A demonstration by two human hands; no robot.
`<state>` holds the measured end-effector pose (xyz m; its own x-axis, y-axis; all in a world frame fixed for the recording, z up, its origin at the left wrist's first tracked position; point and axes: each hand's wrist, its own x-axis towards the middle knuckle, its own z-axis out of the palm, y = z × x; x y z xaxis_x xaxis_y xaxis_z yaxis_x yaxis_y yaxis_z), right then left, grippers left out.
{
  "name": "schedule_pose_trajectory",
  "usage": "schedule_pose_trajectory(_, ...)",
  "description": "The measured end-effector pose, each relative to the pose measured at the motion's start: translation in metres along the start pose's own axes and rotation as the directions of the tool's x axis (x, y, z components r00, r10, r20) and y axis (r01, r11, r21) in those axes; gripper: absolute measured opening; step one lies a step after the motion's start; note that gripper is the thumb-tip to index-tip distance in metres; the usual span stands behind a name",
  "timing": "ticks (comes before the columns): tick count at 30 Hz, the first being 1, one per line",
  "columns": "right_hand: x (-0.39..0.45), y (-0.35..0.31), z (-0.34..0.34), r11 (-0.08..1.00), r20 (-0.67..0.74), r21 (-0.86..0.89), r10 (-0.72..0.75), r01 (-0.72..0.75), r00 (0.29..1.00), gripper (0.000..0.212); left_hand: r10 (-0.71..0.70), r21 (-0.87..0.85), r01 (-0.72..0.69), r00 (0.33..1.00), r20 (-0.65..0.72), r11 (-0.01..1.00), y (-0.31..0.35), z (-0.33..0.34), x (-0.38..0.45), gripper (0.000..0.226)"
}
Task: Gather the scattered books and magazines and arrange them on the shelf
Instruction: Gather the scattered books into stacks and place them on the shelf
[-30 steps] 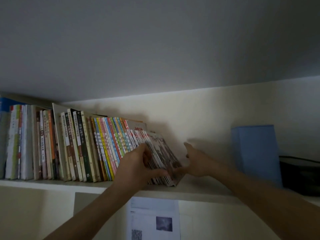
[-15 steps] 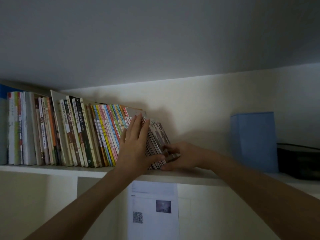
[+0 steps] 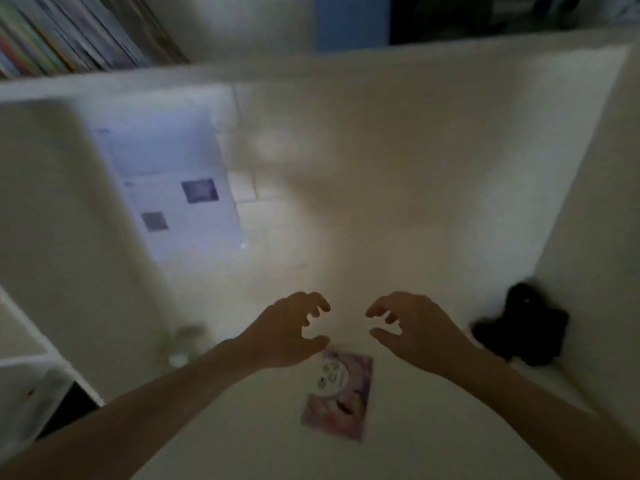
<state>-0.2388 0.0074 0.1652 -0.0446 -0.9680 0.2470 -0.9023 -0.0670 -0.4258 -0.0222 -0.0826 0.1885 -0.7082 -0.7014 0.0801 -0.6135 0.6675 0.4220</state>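
A thin pink and purple book lies flat on the pale desk surface, low in the view. My left hand hovers just above its upper left corner, fingers loosely curled and holding nothing. My right hand hangs to the right of it, also loosely curled and empty. The shelf runs across the top, with the leaning row of books at its left end. The picture is blurred.
A blue box and a dark object stand on the shelf to the right. A printed sheet hangs on the wall below the shelf. A black soft object sits at the desk's right side. A white shelf unit stands at left.
Both hands have let go of the leaning books on the shelf and dropped down over the desk. My view has swung downward, bringing the pink book into sight.
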Motion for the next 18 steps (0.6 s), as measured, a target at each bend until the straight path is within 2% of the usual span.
schedule_pose_trajectory(3,-0.048,0.065,0.073,0.973,0.134,0.022,0.225,-0.229,0.965,0.029,-0.153,0.008,0.156,0.954,0.257,0.988,-0.034,0.102,0.012,0.070)
schedule_pose_trajectory(6,-0.088,0.107,0.132,0.905,0.248,0.049,0.399,-0.423,0.883,0.036,-0.303,0.091,0.294,0.840,0.450,0.951,-0.059,0.183,0.013,0.108)
schedule_pose_trajectory(8,-0.107,0.128,0.161,0.853,0.308,0.054,0.480,-0.519,0.821,0.037,-0.347,0.183,0.295,0.777,0.525,0.938,-0.075,0.226,0.016,0.111)
schedule_pose_trajectory(10,-0.124,0.147,0.177,0.798,0.329,0.042,0.557,-0.601,0.763,0.037,-0.347,0.266,0.233,0.751,0.562,0.935,-0.084,0.255,0.028,0.116)
schedule_pose_trajectory(12,-0.146,0.167,0.175,0.741,0.309,0.018,0.634,-0.671,0.709,0.037,-0.303,0.319,0.134,0.761,0.573,0.938,-0.080,0.272,0.048,0.103)
schedule_pose_trajectory(15,-0.193,0.196,0.150,0.593,0.191,0.023,0.788,-0.805,0.585,0.039,-0.132,0.152,0.047,0.770,0.624,0.987,-0.040,0.290,0.087,0.076)
schedule_pose_trajectory(16,-0.212,0.206,0.139,0.519,0.125,0.038,0.845,-0.854,0.520,0.037,-0.076,0.092,0.022,0.762,0.643,0.996,-0.020,0.298,0.101,0.072)
schedule_pose_trajectory(18,-0.256,0.226,0.116,0.328,0.007,0.098,0.944,-0.940,0.330,0.032,0.040,-0.016,-0.039,0.735,0.677,0.999,0.021,0.322,0.125,0.068)
